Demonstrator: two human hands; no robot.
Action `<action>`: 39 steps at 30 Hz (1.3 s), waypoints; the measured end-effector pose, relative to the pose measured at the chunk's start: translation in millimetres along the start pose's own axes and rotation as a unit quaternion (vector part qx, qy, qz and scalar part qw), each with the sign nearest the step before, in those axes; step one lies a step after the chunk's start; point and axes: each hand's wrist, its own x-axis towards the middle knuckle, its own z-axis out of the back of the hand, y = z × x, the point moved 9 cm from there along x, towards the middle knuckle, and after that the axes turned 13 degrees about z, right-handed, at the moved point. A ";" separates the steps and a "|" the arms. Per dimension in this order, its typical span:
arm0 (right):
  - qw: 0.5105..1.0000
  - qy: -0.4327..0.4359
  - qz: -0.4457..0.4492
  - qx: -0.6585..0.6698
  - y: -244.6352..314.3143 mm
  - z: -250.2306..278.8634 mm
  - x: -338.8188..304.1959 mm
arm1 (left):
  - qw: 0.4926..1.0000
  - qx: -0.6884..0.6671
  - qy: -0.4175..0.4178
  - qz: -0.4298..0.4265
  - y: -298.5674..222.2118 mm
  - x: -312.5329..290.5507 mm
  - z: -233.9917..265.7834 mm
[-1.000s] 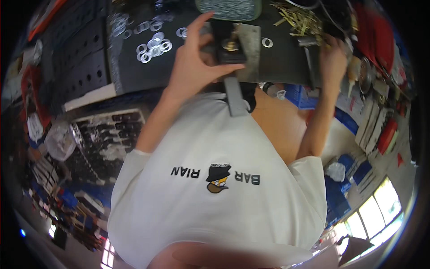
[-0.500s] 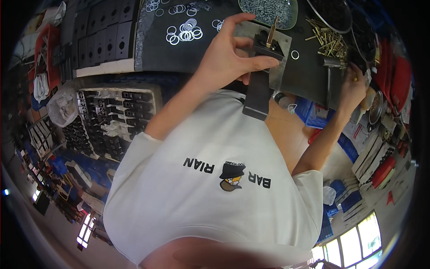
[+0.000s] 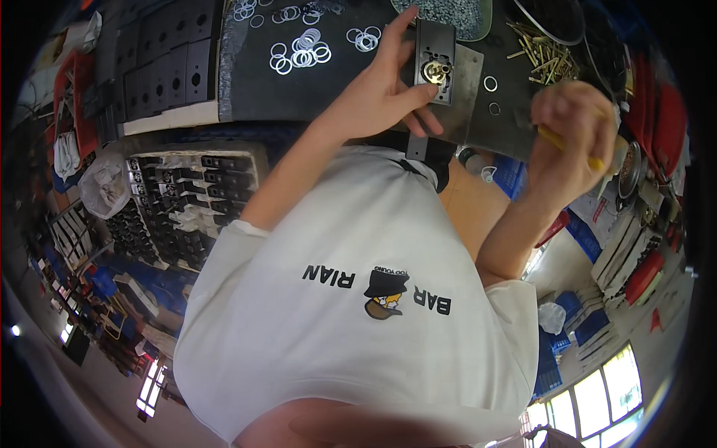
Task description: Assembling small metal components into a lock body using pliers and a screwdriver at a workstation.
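My left hand (image 3: 385,97) is closed around a black door-handle plate (image 3: 435,41), thumb on its near edge. The plate's inner face shows, with a brass-coloured round fitting (image 3: 435,72) in its recess. A dark lever part extends below it toward my lap. My right hand (image 3: 571,131), smeared by motion, is raised over the right side of the bench, gripping a tool with a yellow handle (image 3: 551,137); its working end cannot be made out. Between the hands lie a flat white ring (image 3: 490,84) and a thin open ring clip (image 3: 494,109).
Loose metal rings (image 3: 308,51) lie across the dark bench top (image 3: 254,89). At the back are a tray of small grey parts (image 3: 467,19) and a pile of brass pins (image 3: 549,56). Black plates (image 3: 168,75) stand at left, with handle parts in a box (image 3: 198,194) below.
The door-handle plate has turned over, its upright brass spindle no longer showing. My right hand has risen slightly and moved inward with the yellow-handled tool. A ring clip now shows beside the white ring.
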 end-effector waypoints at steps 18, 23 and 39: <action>0.925 0.100 0.099 0.352 22.0 -103.4 -4.0 | 0.992 -0.112 0.045 -0.035 0.7 9.9 -4.6; 0.826 0.153 0.206 0.502 71.9 -56.5 -2.3 | 0.994 -0.095 0.044 0.006 -6.2 2.9 -9.7; 0.906 0.153 0.025 -0.393 -77.5 12.0 -65.9 | 0.978 0.088 -0.189 -0.007 -31.2 -28.2 2.0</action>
